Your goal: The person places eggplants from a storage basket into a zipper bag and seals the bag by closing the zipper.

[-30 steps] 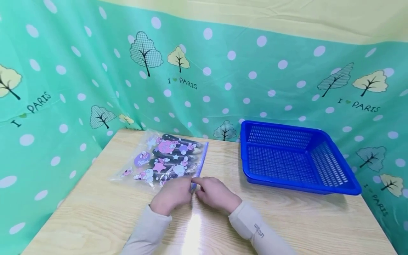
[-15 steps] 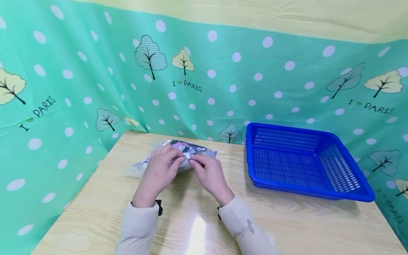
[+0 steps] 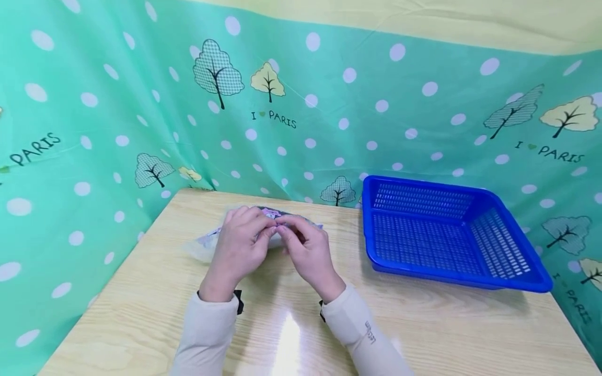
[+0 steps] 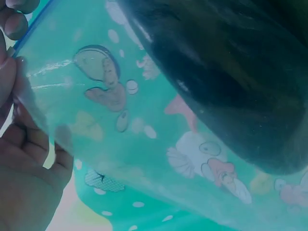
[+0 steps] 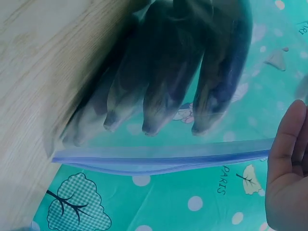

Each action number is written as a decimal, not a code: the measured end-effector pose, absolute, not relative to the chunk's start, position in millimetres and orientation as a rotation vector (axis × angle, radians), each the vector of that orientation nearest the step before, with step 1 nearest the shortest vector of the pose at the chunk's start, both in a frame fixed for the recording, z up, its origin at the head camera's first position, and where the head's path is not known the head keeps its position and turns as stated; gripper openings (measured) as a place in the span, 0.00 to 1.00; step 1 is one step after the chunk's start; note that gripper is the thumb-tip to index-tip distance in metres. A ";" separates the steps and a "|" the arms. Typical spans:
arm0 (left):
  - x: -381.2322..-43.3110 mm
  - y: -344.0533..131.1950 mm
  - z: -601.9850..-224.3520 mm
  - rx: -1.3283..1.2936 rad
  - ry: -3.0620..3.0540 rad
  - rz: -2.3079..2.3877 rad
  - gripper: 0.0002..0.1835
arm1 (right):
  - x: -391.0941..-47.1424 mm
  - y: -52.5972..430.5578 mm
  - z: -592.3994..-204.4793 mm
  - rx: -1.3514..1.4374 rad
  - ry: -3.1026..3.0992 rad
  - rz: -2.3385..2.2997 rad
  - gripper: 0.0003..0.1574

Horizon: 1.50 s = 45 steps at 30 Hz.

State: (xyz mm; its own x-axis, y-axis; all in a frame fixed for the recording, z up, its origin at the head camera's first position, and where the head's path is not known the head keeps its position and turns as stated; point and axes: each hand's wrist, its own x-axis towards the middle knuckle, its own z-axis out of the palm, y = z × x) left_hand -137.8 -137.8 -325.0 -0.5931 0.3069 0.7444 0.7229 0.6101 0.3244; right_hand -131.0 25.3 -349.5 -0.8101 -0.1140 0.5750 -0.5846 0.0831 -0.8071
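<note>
A clear zip bag (image 3: 206, 248) printed with cartoon figures is tilted up above the table, its near side raised. Several long, dark, rounded things (image 5: 171, 96) with tapered, paler ends lie inside; their kind is blurred by the plastic. In the right wrist view, a purple zip strip (image 5: 144, 166) runs along the bag's edge. My left hand (image 3: 237, 250) pinches the raised edge between thumb and forefinger. Close against it, my right hand (image 3: 311, 253) pinches the same edge, fingertips nearly meeting the left's. In the head view, both hands hide much of the bag.
A blue perforated plastic basket (image 3: 423, 243) stands on the right of the wooden table (image 3: 141, 313), with nothing seen inside. A green dotted curtain (image 3: 324, 78) with printed trees hangs behind and along the left side.
The bag lay flat with its purple zip edge to the right; now it is turned and tilted up. Both hands have moved up and left, still together at its edge.
</note>
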 end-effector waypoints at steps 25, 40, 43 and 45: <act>-140.7 -138.4 -325.6 -0.823 -2.000 -0.966 0.04 | -135.7 32.2 -353.4 0.739 -2.127 1.915 0.07; -139.4 -144.3 -326.2 -0.772 -2.254 -1.097 0.05 | -137.7 10.4 -377.5 0.693 -1.489 2.760 0.07; -139.6 -143.6 -327.5 -0.761 -2.303 -1.102 0.05 | -137.7 9.2 -379.4 0.671 -1.482 2.746 0.07; -140.2 -142.8 -328.5 -0.764 -2.307 -1.094 0.06 | -137.9 8.9 -379.7 0.672 -1.479 2.738 0.07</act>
